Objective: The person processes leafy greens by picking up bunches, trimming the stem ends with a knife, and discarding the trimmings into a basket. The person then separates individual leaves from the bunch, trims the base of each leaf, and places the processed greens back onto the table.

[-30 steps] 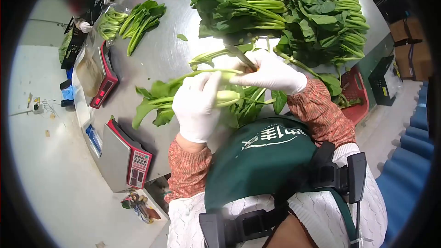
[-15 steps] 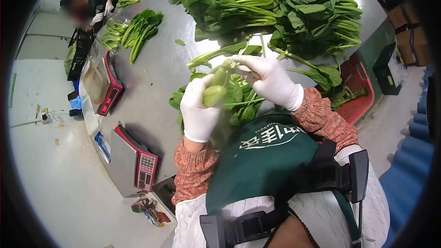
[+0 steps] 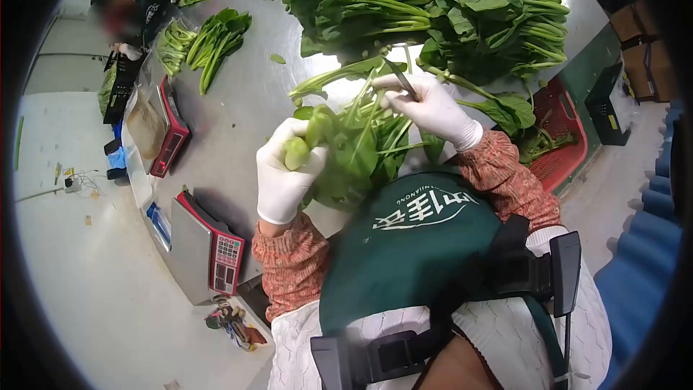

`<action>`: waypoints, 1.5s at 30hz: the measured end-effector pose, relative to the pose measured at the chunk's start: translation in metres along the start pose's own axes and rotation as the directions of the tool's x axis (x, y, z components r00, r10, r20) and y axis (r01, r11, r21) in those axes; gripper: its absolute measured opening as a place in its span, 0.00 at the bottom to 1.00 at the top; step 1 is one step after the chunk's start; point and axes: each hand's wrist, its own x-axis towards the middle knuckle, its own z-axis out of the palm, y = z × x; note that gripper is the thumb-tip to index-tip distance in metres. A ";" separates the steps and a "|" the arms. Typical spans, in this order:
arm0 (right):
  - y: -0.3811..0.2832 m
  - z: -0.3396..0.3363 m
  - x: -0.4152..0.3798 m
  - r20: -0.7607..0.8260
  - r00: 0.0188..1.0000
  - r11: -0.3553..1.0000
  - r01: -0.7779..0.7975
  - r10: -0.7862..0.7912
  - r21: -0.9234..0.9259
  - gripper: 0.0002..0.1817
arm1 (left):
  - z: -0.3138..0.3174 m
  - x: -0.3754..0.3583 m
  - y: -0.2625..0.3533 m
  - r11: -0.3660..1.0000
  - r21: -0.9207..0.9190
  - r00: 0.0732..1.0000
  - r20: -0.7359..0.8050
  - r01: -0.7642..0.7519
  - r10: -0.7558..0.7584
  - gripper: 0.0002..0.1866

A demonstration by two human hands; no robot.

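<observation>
My left hand [image 3: 281, 177], in a white glove, is closed around the pale stalks of a leafy green vegetable [image 3: 346, 155]; its broad leaves hang beside the palm toward my apron. In my gloved right hand [image 3: 439, 114], a small knife [image 3: 399, 74] is gripped with its dark blade pointing up and away from me. The hands are apart. Loose stems [image 3: 325, 81] and trimmed bits lie on the metal table just beyond them. More leaves are partly hidden behind the held vegetable.
Big stacks of leafy greens [image 3: 498, 22] cover the far side of the table [image 3: 238, 130]. A red basket [image 3: 570, 155] with leaves is at right. Two scales, one nearer [image 3: 209, 245] and one farther [image 3: 167, 130], line the left edge. A gloved co-worker [image 3: 148, 0] stands far left.
My left hand has moved left and toward me with the vegetable, whose leaves now show more. My right hand has drawn apart from it, and the knife blade has come into view.
</observation>
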 end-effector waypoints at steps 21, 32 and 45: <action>0.065 0.033 0.063 0.309 0.927 0.494 0.374 -0.211 -0.785 0.21 | -0.103 -0.038 -0.046 0.622 -0.707 0.932 -0.346 -0.336 0.110 0.24; 0.070 -0.123 -0.037 0.126 0.981 0.145 0.105 0.144 -0.984 0.05 | -0.136 -0.100 -0.078 0.703 -0.631 0.883 -0.469 -0.330 -0.006 0.15; 0.065 0.028 -0.015 0.214 0.974 0.330 0.177 0.079 -0.927 0.52 | -0.112 -0.069 -0.058 0.874 -0.408 0.870 -0.493 -0.266 0.035 0.14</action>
